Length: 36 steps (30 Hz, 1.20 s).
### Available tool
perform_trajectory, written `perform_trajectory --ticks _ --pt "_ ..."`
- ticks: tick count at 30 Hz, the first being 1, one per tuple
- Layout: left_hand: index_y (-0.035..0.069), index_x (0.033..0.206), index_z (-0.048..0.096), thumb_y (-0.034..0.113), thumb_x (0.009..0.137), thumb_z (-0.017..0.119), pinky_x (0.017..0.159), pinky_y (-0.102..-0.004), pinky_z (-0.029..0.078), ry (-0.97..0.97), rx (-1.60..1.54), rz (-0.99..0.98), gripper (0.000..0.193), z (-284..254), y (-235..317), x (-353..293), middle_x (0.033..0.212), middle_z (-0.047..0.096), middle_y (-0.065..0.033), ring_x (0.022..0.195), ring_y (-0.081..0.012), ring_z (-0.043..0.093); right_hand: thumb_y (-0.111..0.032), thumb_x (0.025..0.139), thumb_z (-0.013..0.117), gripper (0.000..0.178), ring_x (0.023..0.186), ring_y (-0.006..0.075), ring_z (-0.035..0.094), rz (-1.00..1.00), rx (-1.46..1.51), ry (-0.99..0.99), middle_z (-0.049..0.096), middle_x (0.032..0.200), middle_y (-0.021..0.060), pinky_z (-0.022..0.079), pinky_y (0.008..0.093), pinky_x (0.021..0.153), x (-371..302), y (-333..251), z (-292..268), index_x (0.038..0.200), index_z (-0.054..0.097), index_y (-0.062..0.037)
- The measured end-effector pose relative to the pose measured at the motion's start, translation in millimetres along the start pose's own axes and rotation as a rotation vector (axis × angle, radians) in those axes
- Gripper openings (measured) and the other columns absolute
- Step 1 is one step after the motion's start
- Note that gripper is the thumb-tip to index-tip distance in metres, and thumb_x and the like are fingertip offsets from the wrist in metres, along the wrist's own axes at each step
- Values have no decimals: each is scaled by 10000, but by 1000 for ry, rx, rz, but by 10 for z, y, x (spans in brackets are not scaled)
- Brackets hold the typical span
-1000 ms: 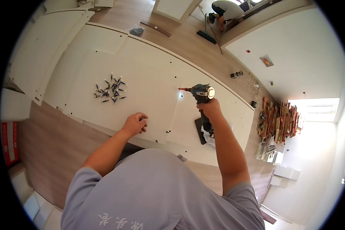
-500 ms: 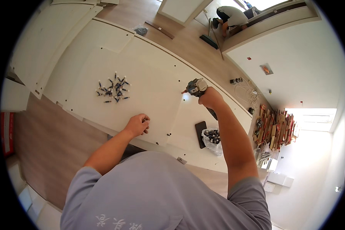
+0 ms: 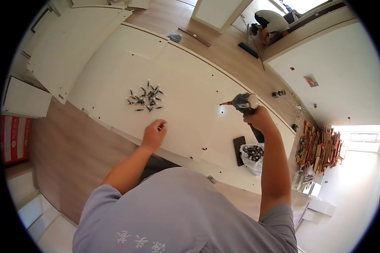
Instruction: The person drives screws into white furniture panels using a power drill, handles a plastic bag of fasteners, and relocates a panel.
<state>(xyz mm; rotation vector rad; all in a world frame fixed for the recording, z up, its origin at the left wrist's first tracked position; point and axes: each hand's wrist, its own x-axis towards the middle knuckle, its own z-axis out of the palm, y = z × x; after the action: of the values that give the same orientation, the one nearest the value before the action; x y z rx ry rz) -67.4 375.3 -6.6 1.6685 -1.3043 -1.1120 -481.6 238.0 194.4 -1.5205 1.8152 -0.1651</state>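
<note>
My right hand (image 3: 259, 119) grips a cordless drill (image 3: 244, 103), whose red-collared bit points left at the white panel (image 3: 185, 97). Its lamp throws a bright spot beside the bit tip, between two small dark holes; whether the tip touches the panel I cannot tell. Over the panel's near edge, my left hand (image 3: 155, 134) has its fingers curled in, perhaps around something small and pale. Beyond it lies a loose pile of dark connector bolts with pale ends (image 3: 145, 99). Near my right forearm, an open plastic bag (image 3: 253, 158) holds more small fittings, beside a dark flat phone-like slab (image 3: 238, 150).
Further white boards (image 3: 78, 50) lie at the left, with a red box (image 3: 16, 139) below them. A broom (image 3: 248, 49) lies on the floor near a crouching person (image 3: 272, 23). Cables (image 3: 293, 107) and stacked cardboard strips (image 3: 321, 147) are on the right.
The whole view has shifted, so the scene sits further right. My left hand has moved closer to the bolt pile and curled more. The drill has tilted, its bit staying near the same holes.
</note>
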Motion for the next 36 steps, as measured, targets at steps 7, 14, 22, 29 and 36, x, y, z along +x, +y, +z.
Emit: perform_trajectory --ticks 7,14,22,29,36 --pt "146 1221 687 142 910 780 925 -440 553 278 493 -1 325 -879 -268 345 1219 618 -99 1088 -312 670 14 742 799 363 875 180 727 62 400 -31 787 999 71 576 344 820 -780 338 521 1104 767 8" --pt "114 1175 664 205 918 777 890 -437 564 277 486 6 294 -733 -130 354 1184 642 -82 1060 -311 685 66 741 767 459 897 178 720 86 695 -52 783 1028 89 580 350 817 -1267 397 1069 1195 737 4" --pt "71 1061 716 258 921 772 860 -449 561 162 561 -120 241 -457 124 517 1107 693 -124 980 -332 696 101 734 765 488 935 171 723 149 634 -22 780 1043 79 577 350 816 -1528 600 1282 1208 724 -11" --pt "56 1071 773 223 964 739 793 -411 549 15 245 58 202 -296 17 174 977 727 -137 871 -290 688 102 761 771 510 991 177 729 120 752 -112 780 1088 95 582 357 859 -1627 505 1305 1255 703 -5" --pt "-12 1144 769 172 976 755 720 -261 506 -316 -234 -276 250 130 161 -74 897 719 -11 765 -89 596 60 778 789 456 1023 181 726 88 795 -220 787 1133 95 572 360 914 -1526 334 1361 1228 730 17"
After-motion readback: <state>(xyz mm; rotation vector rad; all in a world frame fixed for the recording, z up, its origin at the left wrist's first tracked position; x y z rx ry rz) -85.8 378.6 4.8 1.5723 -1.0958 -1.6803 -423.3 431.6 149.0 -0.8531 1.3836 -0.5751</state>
